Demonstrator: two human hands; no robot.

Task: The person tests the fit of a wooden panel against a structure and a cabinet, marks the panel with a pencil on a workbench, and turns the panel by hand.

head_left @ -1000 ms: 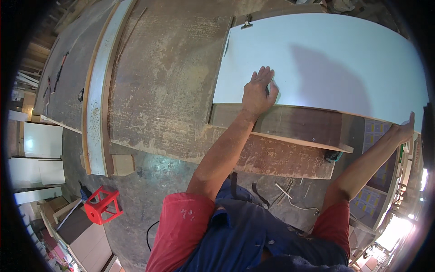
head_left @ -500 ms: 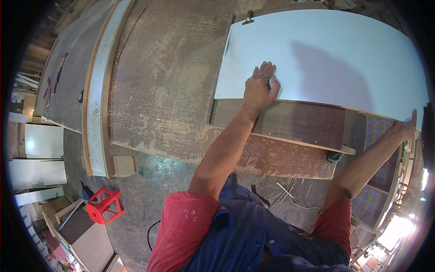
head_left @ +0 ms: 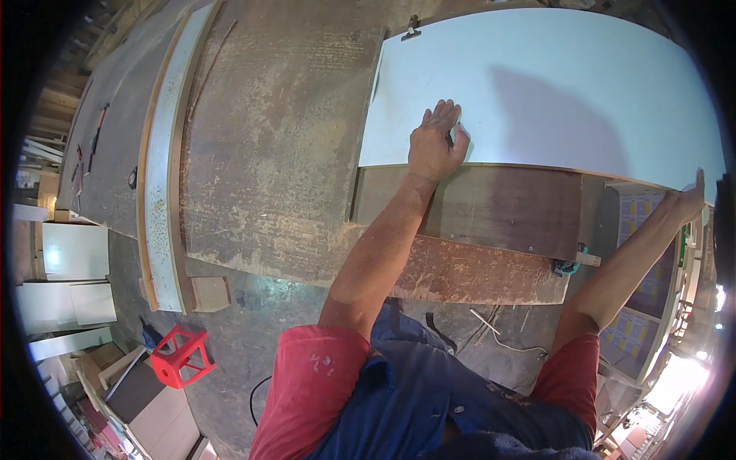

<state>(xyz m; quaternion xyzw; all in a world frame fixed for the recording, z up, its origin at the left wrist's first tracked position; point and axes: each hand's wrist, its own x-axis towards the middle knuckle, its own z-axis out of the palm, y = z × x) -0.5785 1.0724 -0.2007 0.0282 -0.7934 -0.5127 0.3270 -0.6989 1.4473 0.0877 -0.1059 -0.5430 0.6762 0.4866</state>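
Note:
A long white panel (head_left: 552,100) lies across a brown board (head_left: 506,203) on the worn worktable. My left hand (head_left: 437,146) rests palm down on the panel near its front left edge, fingers stretched forward and thumb apart. Far to the right, my right hand (head_left: 687,201) grips the panel's front right corner. Its thumb lies over the top; the other fingers are hidden beneath. A black clip (head_left: 412,29) sits at the panel's far left corner. The brown board's front strip shows between the panel and me.
Left on the worktable (head_left: 268,146) stands a long narrow white-topped piece (head_left: 158,169), with a hammer (head_left: 98,138) beyond it. A teal tool (head_left: 566,267) sits by the brown board's right end. A red stool (head_left: 182,357) and several white panels (head_left: 75,251) are on the floor.
The white panel has slid a little away from me, both hands moving with it, so a wider strip of the brown board shows. The whole view has shifted slightly.

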